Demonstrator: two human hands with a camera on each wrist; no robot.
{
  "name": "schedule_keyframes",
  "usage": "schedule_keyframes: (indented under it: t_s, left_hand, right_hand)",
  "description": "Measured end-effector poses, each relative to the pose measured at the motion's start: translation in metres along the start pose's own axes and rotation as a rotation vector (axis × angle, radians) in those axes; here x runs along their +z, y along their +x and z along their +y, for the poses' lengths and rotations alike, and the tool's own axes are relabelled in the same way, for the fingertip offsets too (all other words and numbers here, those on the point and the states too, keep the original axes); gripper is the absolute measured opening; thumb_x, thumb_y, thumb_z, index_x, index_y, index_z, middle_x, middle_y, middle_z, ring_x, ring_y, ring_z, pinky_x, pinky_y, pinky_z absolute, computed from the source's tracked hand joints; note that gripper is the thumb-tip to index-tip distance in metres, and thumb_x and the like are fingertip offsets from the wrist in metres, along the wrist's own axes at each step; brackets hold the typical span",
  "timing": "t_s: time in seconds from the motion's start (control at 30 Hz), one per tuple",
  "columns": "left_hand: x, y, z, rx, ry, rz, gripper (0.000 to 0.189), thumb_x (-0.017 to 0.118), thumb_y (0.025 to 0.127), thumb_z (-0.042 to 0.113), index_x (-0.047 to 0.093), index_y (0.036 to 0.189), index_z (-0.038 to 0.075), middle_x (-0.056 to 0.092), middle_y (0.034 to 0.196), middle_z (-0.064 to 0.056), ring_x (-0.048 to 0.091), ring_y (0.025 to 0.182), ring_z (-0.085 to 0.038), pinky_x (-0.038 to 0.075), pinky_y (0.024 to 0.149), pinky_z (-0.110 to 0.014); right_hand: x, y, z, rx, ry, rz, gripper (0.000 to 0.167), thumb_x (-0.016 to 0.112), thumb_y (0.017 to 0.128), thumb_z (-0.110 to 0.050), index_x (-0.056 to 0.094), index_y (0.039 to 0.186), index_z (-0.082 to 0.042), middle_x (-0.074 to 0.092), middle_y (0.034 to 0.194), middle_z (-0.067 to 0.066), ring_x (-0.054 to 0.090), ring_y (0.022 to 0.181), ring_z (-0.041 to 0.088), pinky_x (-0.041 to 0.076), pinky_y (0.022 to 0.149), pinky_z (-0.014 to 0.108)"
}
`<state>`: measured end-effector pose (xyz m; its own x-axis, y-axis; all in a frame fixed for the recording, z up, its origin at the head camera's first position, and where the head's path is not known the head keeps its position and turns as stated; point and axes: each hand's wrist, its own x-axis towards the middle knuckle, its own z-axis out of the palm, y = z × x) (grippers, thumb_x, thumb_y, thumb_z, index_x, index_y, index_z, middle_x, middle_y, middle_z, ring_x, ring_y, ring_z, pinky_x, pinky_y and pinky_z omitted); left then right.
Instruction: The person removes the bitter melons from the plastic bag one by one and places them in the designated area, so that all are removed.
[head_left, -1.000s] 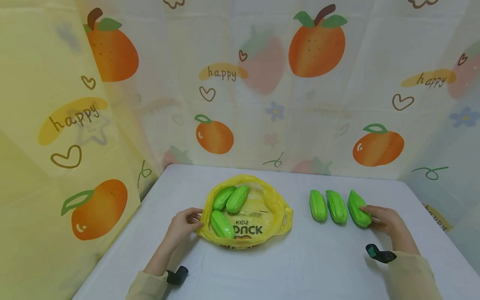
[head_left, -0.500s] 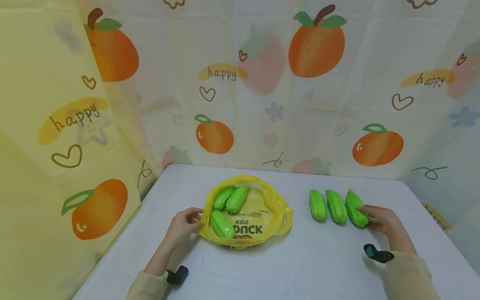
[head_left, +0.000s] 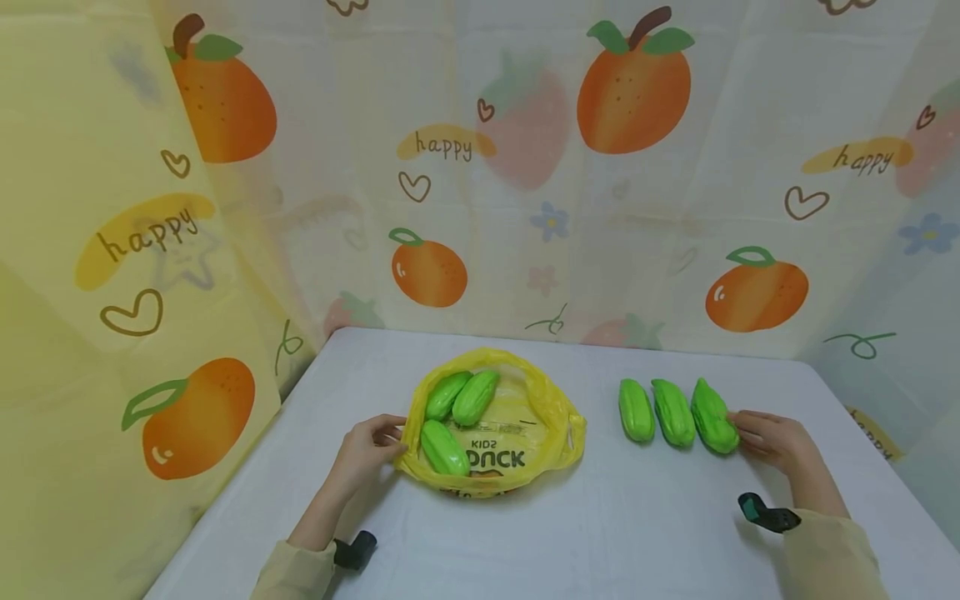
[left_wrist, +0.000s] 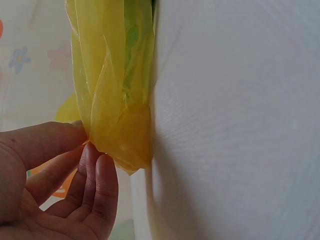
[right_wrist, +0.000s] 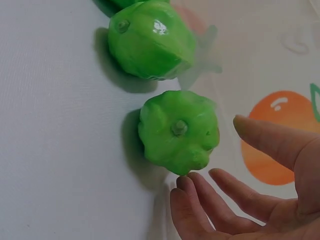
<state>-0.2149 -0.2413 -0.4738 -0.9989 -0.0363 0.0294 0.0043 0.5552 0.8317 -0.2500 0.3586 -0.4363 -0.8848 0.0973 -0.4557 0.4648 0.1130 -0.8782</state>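
Left hand point(head_left: 363, 450): grip nearly closed, thumb and fingers pinching the left edge of the yellow bag point(head_left: 551, 408). Bag sits on the bench point(head_left: 600, 525), mouth spread wide, dark lettering showing inside. Three green vegetables in it: back-left one point(head_left: 447, 396) and back-right one point(head_left: 476, 398) side by side, front one point(head_left: 444, 449) by the near-left wall. Right hand point(head_left: 780, 442): grip spread, thumb well apart from the fingers, nothing held; fingertips right at the side of the rightmost vegetable point(head_left: 715, 421), contact or tiny gap, can't tell. That one lies on the bench, right end of a row with the middle vegetable point(head_left: 674, 414) and the left vegetable point(head_left: 637, 411), well right of the bag. Fruit-print cloth point(head_left: 517, 200) behind; black devices point(head_left: 356, 552) at both wrists.
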Motion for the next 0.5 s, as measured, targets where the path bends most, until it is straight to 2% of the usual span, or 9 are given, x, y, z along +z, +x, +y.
schedule_keyframes:
  t_s: [0.13, 0.23, 0.33, 0.4, 0.47, 0.5]
  left_hand:
    - [0.0, 0.001, -0.001, -0.004, 0.005, 0.001, 0.037, 0.072, 0.077, 0.004, 0.067, 0.113, 0.009, 0.066, 0.091, -0.005, 0.063, 0.081, -0.015, 0.051, 0.069, -0.028]
    - [0.0, 0.001, -0.002, -0.009, 0.003, 0.003, 0.037, 0.073, 0.077, 0.004, 0.067, 0.113, 0.009, 0.066, 0.091, -0.005, 0.063, 0.081, -0.015, 0.051, 0.07, -0.028]
    - [0.0, 0.0, -0.001, -0.007, 0.002, 0.007, 0.037, 0.073, 0.077, 0.003, 0.067, 0.112, 0.008, 0.066, 0.09, -0.006, 0.063, 0.08, -0.016, 0.051, 0.069, -0.027]
    - [0.001, 0.001, -0.002, -0.006, 0.001, 0.008, 0.037, 0.073, 0.076, 0.003, 0.067, 0.112, 0.008, 0.067, 0.09, -0.006, 0.063, 0.08, -0.016, 0.051, 0.068, -0.027]
    - [0.001, 0.001, -0.002, -0.001, 0.006, 0.006, 0.037, 0.073, 0.076, 0.003, 0.067, 0.112, 0.008, 0.067, 0.09, -0.006, 0.063, 0.08, -0.015, 0.051, 0.068, -0.027]
    - [0.001, 0.001, -0.002, -0.007, 0.005, 0.006, 0.037, 0.073, 0.076, 0.004, 0.067, 0.112, 0.009, 0.067, 0.09, -0.005, 0.063, 0.08, -0.015, 0.051, 0.069, -0.027]
  right_hand:
    - [0.001, -0.007, -0.005, -0.032, -0.04, -0.008, 0.085, 0.063, 0.09, -0.029, 0.014, 0.146, 0.012, 0.053, 0.078, -0.022, 0.059, 0.071, -0.006, 0.054, 0.076, 0.024]
    - [0.004, -0.011, -0.011, -0.048, -0.092, 0.007, 0.085, 0.061, 0.091, -0.034, 0.014, 0.147, 0.01, 0.052, 0.085, -0.019, 0.057, 0.072, -0.008, 0.054, 0.077, 0.023]
    - [0.008, -0.015, -0.016, -0.071, -0.154, 0.026, 0.086, 0.059, 0.091, -0.039, 0.015, 0.147, 0.008, 0.059, 0.108, 0.007, 0.054, 0.076, -0.008, 0.054, 0.077, 0.021]
    - [0.011, -0.017, -0.019, -0.092, -0.206, 0.05, 0.087, 0.057, 0.091, -0.045, 0.016, 0.147, 0.007, 0.046, 0.132, 0.024, 0.055, 0.083, -0.004, 0.053, 0.075, 0.019]
    - [0.015, -0.02, -0.022, -0.118, -0.254, 0.065, 0.087, 0.054, 0.091, -0.048, 0.017, 0.147, 0.007, 0.025, 0.148, 0.03, 0.057, 0.096, 0.008, 0.053, 0.075, 0.019]
    - [0.016, -0.021, -0.024, -0.13, -0.277, 0.072, 0.087, 0.052, 0.092, -0.05, 0.017, 0.148, 0.007, 0.022, 0.15, 0.03, 0.056, 0.103, 0.014, 0.053, 0.075, 0.019]
